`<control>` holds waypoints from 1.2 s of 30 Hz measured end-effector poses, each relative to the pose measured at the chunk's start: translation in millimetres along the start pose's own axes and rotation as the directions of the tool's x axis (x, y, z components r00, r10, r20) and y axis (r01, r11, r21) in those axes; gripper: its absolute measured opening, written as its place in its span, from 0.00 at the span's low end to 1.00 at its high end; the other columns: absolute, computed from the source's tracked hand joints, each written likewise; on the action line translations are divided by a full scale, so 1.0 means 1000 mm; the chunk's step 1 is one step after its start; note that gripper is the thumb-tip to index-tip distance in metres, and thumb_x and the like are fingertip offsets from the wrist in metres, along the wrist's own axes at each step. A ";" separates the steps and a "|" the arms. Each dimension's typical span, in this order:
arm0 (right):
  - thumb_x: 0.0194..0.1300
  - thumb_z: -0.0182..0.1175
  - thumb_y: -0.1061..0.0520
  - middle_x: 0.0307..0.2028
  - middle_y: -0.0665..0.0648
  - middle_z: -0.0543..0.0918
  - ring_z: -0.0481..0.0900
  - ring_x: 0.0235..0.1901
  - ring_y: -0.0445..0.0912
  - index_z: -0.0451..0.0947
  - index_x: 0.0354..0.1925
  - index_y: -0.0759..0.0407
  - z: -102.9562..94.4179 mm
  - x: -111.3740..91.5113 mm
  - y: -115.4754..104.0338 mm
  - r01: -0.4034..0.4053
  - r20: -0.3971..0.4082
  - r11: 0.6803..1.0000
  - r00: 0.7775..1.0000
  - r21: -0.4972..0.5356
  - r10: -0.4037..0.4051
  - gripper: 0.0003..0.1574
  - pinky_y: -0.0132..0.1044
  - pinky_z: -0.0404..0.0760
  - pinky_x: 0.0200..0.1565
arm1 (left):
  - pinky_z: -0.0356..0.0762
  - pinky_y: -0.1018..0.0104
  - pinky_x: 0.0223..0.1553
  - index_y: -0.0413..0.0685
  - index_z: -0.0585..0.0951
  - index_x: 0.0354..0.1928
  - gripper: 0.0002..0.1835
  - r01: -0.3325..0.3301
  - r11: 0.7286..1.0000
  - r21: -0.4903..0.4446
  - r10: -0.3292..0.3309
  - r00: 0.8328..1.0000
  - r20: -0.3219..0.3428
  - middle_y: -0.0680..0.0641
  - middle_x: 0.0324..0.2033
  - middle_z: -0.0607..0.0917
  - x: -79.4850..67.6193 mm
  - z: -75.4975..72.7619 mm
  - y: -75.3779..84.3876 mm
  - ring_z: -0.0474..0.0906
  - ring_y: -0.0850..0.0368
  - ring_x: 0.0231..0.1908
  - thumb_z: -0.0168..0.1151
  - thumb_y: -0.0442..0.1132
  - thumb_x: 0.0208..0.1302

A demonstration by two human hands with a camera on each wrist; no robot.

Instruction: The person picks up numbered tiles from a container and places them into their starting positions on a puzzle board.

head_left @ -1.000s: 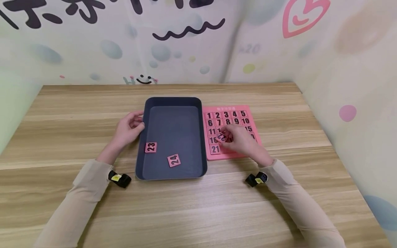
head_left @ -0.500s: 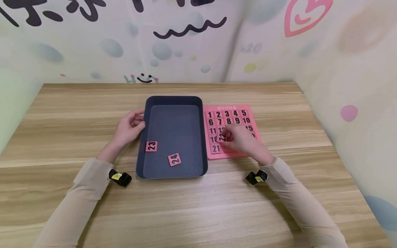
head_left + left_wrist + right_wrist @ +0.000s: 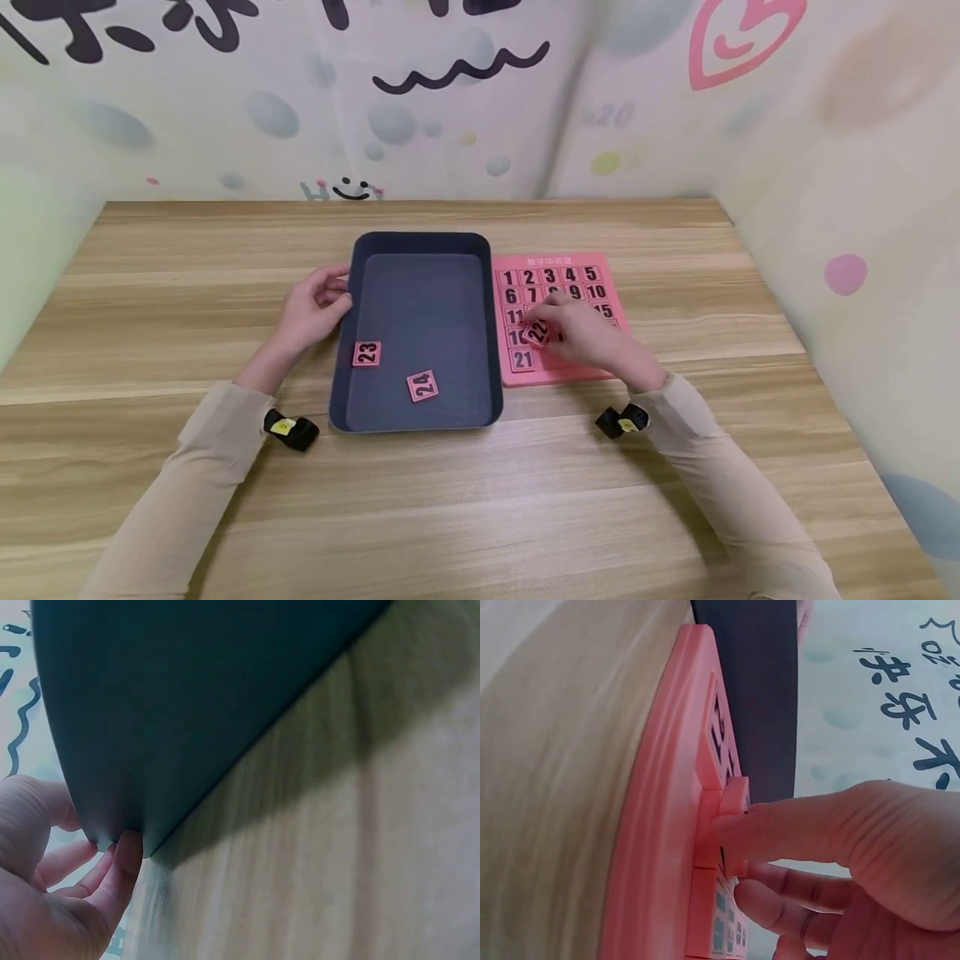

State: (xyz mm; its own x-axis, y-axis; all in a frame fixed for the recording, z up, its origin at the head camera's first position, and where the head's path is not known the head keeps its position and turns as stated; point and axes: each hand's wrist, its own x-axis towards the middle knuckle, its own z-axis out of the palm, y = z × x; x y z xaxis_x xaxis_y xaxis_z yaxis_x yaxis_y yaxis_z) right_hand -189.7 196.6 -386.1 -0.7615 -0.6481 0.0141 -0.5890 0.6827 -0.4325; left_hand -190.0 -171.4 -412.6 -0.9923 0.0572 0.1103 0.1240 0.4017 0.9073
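Observation:
My right hand point(image 3: 581, 329) pinches a pink number tile, the 22 point(image 3: 536, 332), between thumb and fingertips, tilted over the lower left part of the pink number board point(image 3: 555, 380). In the right wrist view, this tile point(image 3: 736, 796) sits close over a gap among the board's tiles. Tile 21 point(image 3: 522, 360) lies in the board's lower left corner; the hand hides several tiles in the middle. My left hand point(image 3: 311, 308) holds the left rim of the dark tray point(image 3: 341, 383), its fingertips against the outer wall in the left wrist view.
Inside the tray lie two loose tiles, the 23 point(image 3: 367, 353) and the 24 point(image 3: 422, 386), both turned sideways. The tray's right wall stands right beside the board. A wood-grain table point(image 3: 450, 517) carries everything, with a printed wall point(image 3: 420, 150) behind it.
The 22 tile has turned between the right fingers, from slanted to sideways to slanted the other way. The right hand stays over the board; the left hand has not moved.

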 end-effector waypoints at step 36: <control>0.44 0.67 0.71 0.28 0.61 0.82 0.81 0.30 0.51 0.78 0.31 0.69 0.008 -0.018 -0.015 -0.257 -0.002 0.956 0.966 0.143 0.260 0.11 0.38 0.81 0.35 | 0.69 0.84 0.36 0.28 0.68 0.60 0.24 0.018 1.000 0.015 -0.018 1.000 0.005 0.28 0.46 0.77 0.002 0.000 -0.001 0.71 0.73 0.32 0.51 0.25 0.61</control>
State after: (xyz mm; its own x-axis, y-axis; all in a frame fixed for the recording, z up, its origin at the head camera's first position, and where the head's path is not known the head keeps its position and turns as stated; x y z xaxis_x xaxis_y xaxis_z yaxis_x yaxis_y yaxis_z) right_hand -165.2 194.8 -387.1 -0.8891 -0.4473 -0.0969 -0.3285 0.7711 -0.5455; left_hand -191.7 -171.5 -413.8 -0.9943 0.0544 0.0918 0.1061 0.4160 0.9032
